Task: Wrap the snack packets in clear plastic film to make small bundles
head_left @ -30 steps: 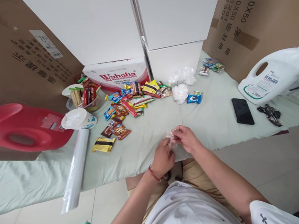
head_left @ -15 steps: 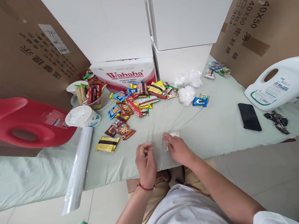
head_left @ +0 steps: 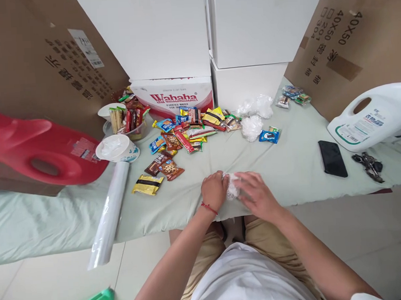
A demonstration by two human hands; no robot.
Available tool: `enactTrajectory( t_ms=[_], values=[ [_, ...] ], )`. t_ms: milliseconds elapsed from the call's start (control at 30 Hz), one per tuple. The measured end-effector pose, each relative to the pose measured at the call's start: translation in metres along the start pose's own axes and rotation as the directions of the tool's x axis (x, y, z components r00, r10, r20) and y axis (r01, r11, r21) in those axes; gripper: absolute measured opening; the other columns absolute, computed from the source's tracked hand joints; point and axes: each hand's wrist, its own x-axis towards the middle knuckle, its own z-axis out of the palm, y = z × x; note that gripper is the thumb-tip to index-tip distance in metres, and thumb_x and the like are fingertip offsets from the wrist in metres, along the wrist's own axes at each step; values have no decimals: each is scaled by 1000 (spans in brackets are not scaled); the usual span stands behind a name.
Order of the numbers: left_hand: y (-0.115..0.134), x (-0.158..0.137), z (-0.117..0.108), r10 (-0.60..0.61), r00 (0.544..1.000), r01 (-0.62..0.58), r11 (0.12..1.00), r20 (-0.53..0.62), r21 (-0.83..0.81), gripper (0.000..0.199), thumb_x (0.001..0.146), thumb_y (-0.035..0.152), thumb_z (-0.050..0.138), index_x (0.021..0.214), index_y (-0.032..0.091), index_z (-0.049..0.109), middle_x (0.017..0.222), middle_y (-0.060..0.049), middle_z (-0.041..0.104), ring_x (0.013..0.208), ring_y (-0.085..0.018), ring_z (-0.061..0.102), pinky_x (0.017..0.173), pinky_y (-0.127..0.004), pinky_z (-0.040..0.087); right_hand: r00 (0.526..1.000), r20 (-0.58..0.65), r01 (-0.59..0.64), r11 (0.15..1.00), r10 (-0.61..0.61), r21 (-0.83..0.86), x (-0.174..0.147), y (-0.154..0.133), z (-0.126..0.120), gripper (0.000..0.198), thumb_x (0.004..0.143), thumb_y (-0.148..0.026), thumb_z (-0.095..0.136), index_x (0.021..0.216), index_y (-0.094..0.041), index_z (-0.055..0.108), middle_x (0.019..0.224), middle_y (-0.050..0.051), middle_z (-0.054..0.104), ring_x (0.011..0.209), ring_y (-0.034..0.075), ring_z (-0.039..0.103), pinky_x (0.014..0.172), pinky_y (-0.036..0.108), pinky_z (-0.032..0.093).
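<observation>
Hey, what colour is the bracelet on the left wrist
Red; the bracelet shows best in the head view.

Bench (head_left: 183, 209): plastic roll (head_left: 109, 217), left; snacks (head_left: 186, 135), centre, before Wahaha carton (head_left: 172, 94); film (head_left: 232, 187) between left hand (head_left: 214, 188) and right hand (head_left: 260, 196); smartphone (head_left: 332, 159), right.

the left hand (head_left: 213, 193) lies at the edge of a crumpled clear plastic bundle (head_left: 232, 189) on the cloth-covered surface (head_left: 288, 163). the right hand (head_left: 258, 198), slightly blurred, spreads its fingers at the bundle's other side. to the left lie a yellow packet (head_left: 147, 185) and a plastic roll (head_left: 109, 217); farther back, mixed snack packets (head_left: 188, 140) sit before a wahaha box (head_left: 174, 95). a black phone (head_left: 333, 158) rests near the keys (head_left: 368, 166).
</observation>
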Motion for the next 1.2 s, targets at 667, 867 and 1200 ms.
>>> enactTrajectory(
  t_ms=[667,867,1200],
  values=[
    [25,-29,1,-98,968,252,370,232,-894,57,69,54,83,109,14,76,88,-5,77,69,-15,64,66,-26,51,917,-6,-342,791,400,507,-7,-7,8,48,96,-63,52,116,-24,73,110,10,69,98,23,65,83,33,56],
    [41,-38,13,10,974,189,509,226,-840,44,84,57,65,93,15,77,76,-3,72,66,-16,62,61,-26,48,793,138,-520,540,594,662,-21,6,-4,60,88,-64,63,134,-26,66,83,2,67,51,13,46,43,25,40],
    [4,-38,-3,38,983,-129,836,-177,-534,27,98,40,51,104,21,69,108,-9,73,100,-21,69,86,-34,57,613,-273,-752,653,742,86,-32,108,-131,26,80,-38,60,84,-20,77,78,6,75,73,22,64,71,31,46]
  ],
)
